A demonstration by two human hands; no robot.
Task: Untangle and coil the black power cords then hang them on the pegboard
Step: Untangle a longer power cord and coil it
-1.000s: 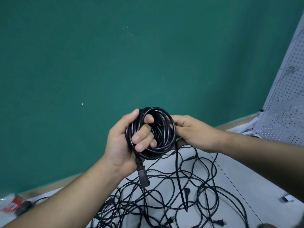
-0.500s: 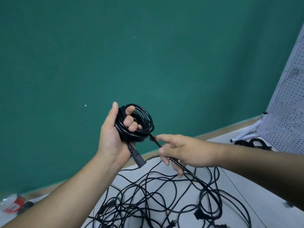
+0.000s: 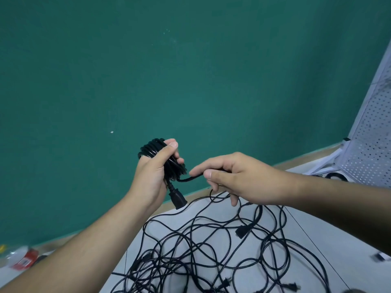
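My left hand [image 3: 153, 172] grips a tight coil of black power cord [image 3: 150, 149], held edge-on in front of the green wall. The coil's connector end [image 3: 178, 198] hangs below my palm. A short run of the same cord [image 3: 188, 178] leads from the coil to my right hand [image 3: 234, 178], which pinches it between thumb and forefinger. Below both hands, a tangle of black power cords [image 3: 211, 250] with several plugs lies on the white table. The white pegboard [image 3: 372, 149] leans at the right edge.
Another coiled black cord [image 3: 336, 176] lies at the foot of the pegboard. A plastic bottle with a red label [image 3: 21, 258] lies at the left edge of the table [image 3: 330, 231]. A small dark object [image 3: 379, 256] sits near the right edge.
My left hand has turned the coil edge-on and closed it tighter. My right hand left the coil's side, slid out along the loose cord, and now pinches it close to the coil.
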